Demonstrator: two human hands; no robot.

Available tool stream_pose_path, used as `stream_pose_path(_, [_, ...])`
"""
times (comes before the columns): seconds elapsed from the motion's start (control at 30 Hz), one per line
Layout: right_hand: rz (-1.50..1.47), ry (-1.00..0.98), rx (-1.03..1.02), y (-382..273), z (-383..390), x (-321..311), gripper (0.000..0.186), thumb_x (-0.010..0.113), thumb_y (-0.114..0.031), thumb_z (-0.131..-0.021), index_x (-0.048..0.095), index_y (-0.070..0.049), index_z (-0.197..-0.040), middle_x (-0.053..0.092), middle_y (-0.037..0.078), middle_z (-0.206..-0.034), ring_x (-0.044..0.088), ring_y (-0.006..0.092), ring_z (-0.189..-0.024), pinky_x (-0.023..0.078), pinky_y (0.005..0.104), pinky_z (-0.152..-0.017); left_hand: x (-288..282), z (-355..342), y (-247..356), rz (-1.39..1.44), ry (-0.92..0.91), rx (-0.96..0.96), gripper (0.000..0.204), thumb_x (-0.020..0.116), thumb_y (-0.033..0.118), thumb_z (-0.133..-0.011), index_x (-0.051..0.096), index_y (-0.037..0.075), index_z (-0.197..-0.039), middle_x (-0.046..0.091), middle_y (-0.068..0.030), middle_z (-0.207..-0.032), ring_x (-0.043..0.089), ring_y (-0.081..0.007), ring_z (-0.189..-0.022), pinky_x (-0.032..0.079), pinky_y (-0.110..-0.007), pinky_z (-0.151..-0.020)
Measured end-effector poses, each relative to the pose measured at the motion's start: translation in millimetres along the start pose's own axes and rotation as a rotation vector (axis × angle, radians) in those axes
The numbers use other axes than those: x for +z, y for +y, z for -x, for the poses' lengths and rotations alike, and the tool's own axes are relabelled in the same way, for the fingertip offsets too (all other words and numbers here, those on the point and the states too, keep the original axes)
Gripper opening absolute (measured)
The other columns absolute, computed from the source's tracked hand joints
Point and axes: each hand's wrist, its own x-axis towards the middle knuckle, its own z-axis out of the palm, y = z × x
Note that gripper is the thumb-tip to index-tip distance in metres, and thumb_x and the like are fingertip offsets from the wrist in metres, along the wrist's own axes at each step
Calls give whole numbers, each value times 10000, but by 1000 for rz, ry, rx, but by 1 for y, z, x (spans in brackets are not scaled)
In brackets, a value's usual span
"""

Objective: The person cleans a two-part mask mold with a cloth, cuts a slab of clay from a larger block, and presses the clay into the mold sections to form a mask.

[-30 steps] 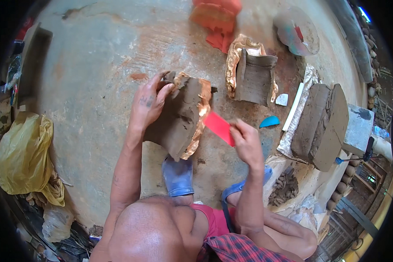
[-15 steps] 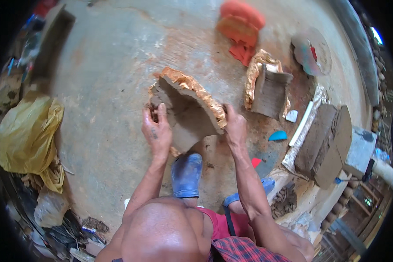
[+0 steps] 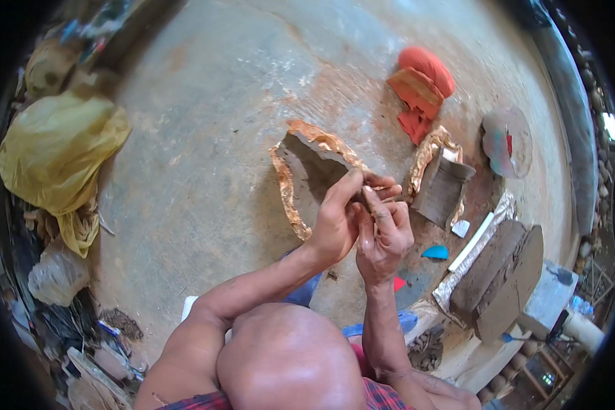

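Observation:
In front of me is a curved mould (image 3: 295,213) with a rough copper-brown rim, its hollow lined with grey wet clay (image 3: 307,160). It covers part of the floor by my blue boot (image 3: 304,292); what bears it I cannot tell. My left hand (image 3: 340,217) and my right hand (image 3: 384,236) meet over its right end, fingertips bent together. Something small and dark seems to be between them, but the fingers hide it. A second mould (image 3: 417,164) with a ridged clay sheet (image 3: 444,191) lies just beyond my hands to the right.
A slab of grey clay (image 3: 488,273) on a round board lies at right, beside foil and a white strip (image 3: 471,240). Nearby are a blue scraper (image 3: 435,252), a red piece (image 3: 398,283) and an orange cushion (image 3: 425,72). A yellow plastic bag (image 3: 58,154) stands at left.
Both hands have left the mould's opposite sides and come together at its right end. My left hand has crossed over to the right. The whole view has shifted too.

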Motion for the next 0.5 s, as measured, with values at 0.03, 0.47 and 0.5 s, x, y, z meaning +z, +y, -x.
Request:
stream_pose_path(0.03, [63, -49, -55, 3, 2, 0, 358, 792, 5, -884, 778, -59, -1237, 616, 53, -932, 583, 127, -796, 488, 278, -696, -8, -10, 0, -186, 101, -96, 378, 538, 288, -1081, 612, -17, -1291, 694, -204, -1261, 702, -269, -1166, 562, -395, -1018])
stream_pose_path(0.47, [-359, -78, 117, -17, -46, -1, 1150, 80, -905, -932, 238, -50, -1684, 168, 171, -1767, 111, 301, -1639, 47, 457, -1316, 2, -32, -30, -398, -333, 56, 885, 197, 647, -1111, 40, -6, -1688, 58, -153, -1775, 56, -249, -1633, 107, -370, -1311])
stream_pose_path(0.5, [-354, -80, 112, -17, -36, 5, 1150, 80, -905, -932, 238, -50, -1684, 168, 171, -1767, 111, 301, -1639, 47, 457, -1316, 4, -38, -24, -393, -336, 61, 885, 197, 647, -1111, 40, -6, -1688, 58, -153, -1775, 56, -249, -1633, 107, -370, -1311])
